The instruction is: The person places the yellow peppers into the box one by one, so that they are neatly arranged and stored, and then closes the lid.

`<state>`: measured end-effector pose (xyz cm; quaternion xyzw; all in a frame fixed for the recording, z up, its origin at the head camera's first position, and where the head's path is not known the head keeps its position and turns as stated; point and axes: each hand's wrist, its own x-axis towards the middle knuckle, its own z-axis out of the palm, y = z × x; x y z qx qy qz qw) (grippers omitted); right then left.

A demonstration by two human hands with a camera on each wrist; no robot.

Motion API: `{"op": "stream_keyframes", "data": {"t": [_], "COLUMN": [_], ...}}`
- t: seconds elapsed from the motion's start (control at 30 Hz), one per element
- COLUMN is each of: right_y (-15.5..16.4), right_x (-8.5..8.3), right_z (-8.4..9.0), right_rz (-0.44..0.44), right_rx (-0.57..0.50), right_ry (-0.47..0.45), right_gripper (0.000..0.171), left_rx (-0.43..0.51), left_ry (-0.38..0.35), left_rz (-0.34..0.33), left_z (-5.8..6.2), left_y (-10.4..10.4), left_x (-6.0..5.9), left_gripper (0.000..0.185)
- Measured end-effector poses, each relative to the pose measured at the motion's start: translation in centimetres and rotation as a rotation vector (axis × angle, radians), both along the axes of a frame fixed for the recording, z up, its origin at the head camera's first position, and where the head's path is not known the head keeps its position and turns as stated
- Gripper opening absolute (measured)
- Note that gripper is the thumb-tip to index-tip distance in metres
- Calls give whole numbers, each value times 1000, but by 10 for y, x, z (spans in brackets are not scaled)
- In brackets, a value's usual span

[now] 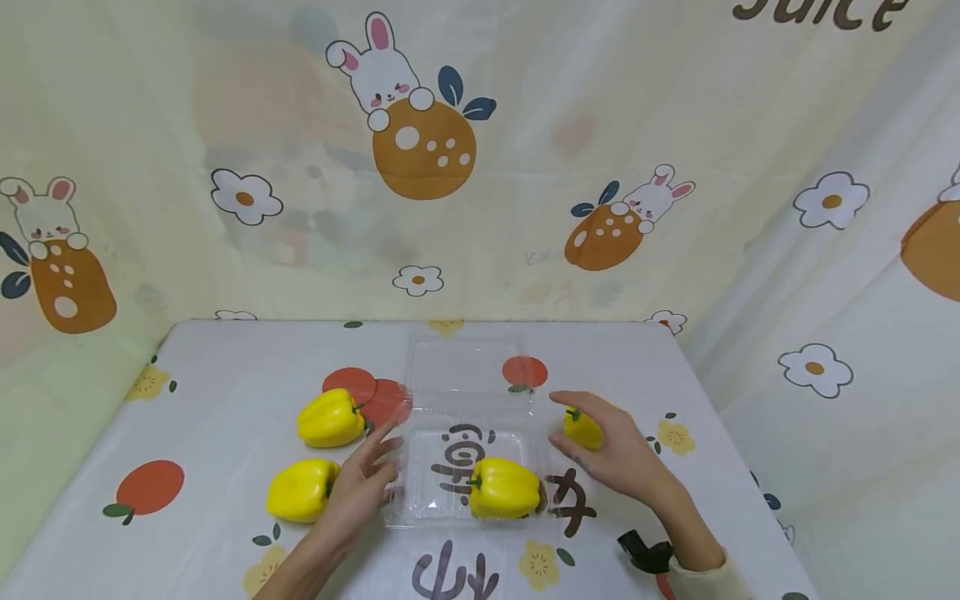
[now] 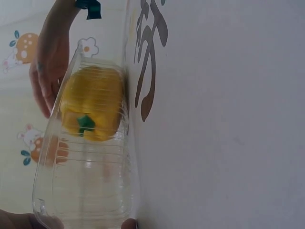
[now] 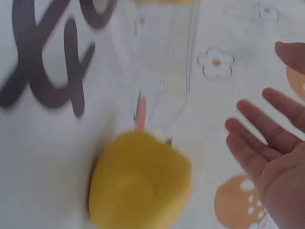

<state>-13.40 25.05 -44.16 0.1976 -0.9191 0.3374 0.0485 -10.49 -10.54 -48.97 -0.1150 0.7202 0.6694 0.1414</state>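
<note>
A clear plastic clamshell box (image 1: 435,512) lies opened out on the table, its lid (image 1: 465,367) folded back toward the wall. One yellow bell pepper (image 1: 506,488) lies on its side in the box's front right part, green stem pointing left. At the box's left edge, my left hand (image 1: 358,487) rests its spread fingers along the side; fingertips reach the wall in the left wrist view. My right hand (image 1: 611,446) arches beside another yellow bell pepper (image 1: 583,429), right of the box. In the right wrist view its fingers are loosely extended, apart from that pepper (image 3: 140,183).
Two more yellow bell peppers, a rear one (image 1: 331,418) and a front one (image 1: 300,490), lie left of the box, the front one close to my left hand. A black device (image 1: 645,552) sits at my right wrist. A printed cloth (image 1: 187,392) covers the table; a patterned curtain (image 1: 525,233) hangs behind.
</note>
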Motion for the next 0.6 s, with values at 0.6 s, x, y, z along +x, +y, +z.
{"op": "stream_keyframes", "data": {"t": [0.6], "right_y": [51], "right_x": [-27], "right_z": [-24], "right_rz": [-142], "right_rx": [93], "right_ry": [-115], "right_gripper": [72], "left_rx": [-9], "left_ry": [-11], "left_rz": [10], "left_z": [-1], "left_y": [-1], "left_x": [1], "left_gripper": [68]}}
